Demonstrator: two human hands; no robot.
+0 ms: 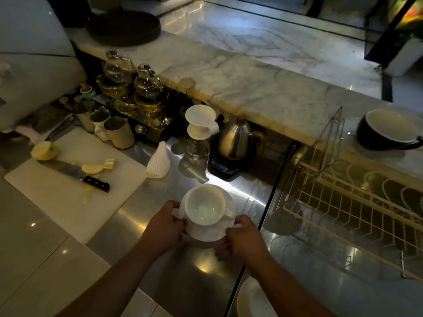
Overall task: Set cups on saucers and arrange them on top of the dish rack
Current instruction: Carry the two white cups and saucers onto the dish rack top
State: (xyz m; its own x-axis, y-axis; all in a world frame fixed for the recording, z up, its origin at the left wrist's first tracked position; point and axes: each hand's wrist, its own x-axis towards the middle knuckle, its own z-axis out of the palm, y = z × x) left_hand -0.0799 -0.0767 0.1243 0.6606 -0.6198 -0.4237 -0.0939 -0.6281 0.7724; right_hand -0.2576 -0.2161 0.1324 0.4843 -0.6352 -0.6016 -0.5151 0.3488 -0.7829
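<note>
Cup (pixel 204 208) and saucer (pixel 207 234) sit together as one white stack, held just above the steel tabletop (pixel 201 275), near its right edge and directly in front of us. Our left hand (pixel 163 221) closes on the stack's left side, fingers wrapped at the cup wall and saucer rim. Our right hand (pixel 242 234) closes on the saucer's right rim, thumb on top. Both grips are shut on the stack; whether any fingers reach under the saucer, we cannot tell.

The dish rack (pixel 343 202) stands to the right, well apart from the stack, with its wire frame open and empty where visible.

We judge the step in hand to be the carry of the paired set to the rack top. To do it well:

1. We keep the saucer level, so the cup does not slide.
2. We press lightly on the cup with the left fingers to seat it during travel.
3. We lift clear of the rack's raised wire end (pixel 329 143) before moving right.
4. We lower onto flat wires only, then release one hand at a time.

The knife (pixel 75 173) on the cutting board (pixel 68 202) lies to the left, away from the path.
</note>
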